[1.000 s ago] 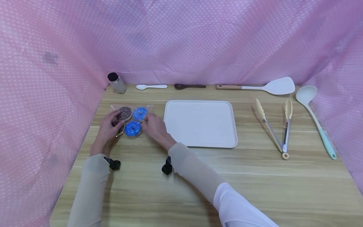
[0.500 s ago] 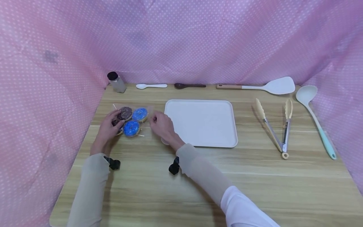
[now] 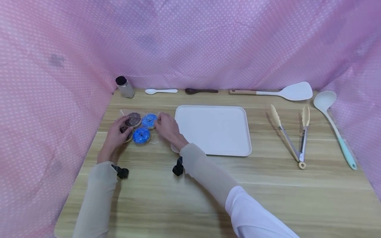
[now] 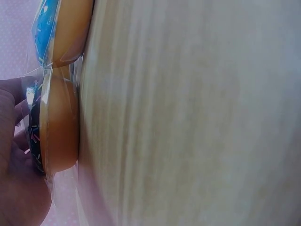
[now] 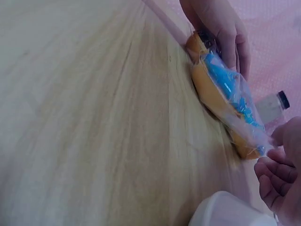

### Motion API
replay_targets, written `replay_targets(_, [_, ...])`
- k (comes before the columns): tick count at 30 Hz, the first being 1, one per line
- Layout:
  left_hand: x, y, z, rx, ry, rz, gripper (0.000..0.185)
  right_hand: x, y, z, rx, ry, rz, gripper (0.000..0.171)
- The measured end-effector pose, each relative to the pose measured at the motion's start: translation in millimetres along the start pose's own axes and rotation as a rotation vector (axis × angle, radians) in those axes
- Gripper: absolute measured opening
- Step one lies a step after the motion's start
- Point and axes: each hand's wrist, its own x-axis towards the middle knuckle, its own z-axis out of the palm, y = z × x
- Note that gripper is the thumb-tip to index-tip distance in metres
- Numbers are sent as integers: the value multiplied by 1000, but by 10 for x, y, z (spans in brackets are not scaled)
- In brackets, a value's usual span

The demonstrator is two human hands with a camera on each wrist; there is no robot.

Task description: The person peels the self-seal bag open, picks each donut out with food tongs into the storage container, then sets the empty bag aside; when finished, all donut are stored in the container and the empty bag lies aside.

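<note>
A clear plastic bag lies on the table at left, holding several doughnuts. Two have chocolate tops, such as the chocolate doughnut at the back; the others are a bright blue doughnut and a lighter blue doughnut. My left hand grips the left side of the bag, its fingers over the chocolate doughnuts, partly covering the front one. With thumb and fingertips, my right hand pinches the bag's right end, beside the lighter blue doughnut.
A white tray lies right beside my right hand. Along the back are a black-capped bottle, a white spoon, a dark spoon and a spatula. At right lie tongs and a ladle.
My right hand drew off to the right of the bag, then came back to its right end. My left hand stays on the chocolate doughnuts. The head view has shifted slightly.
</note>
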Motion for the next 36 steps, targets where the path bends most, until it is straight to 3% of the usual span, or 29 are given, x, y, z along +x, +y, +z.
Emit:
replay_targets(7, [-13,1,15,-7,-7,-19,54,60,44,7,-14,-13,22,6])
replay_targets(18, [-6,-24,14,-8,-2,-25,55,-8,216,-146,-26,69,19,9])
replay_targets(24, [-6,-50,32,-8,3,-17,54,-6,258,-130,-51,42,31,9])
replay_targets(30, [-7,-29,38,-22,18,-15,53,70,218,-73,-59,23,41,21])
replay_targets(36, [-2,-2,27,-27,17,-25,54,152,198,-12,-105,54,-9,13])
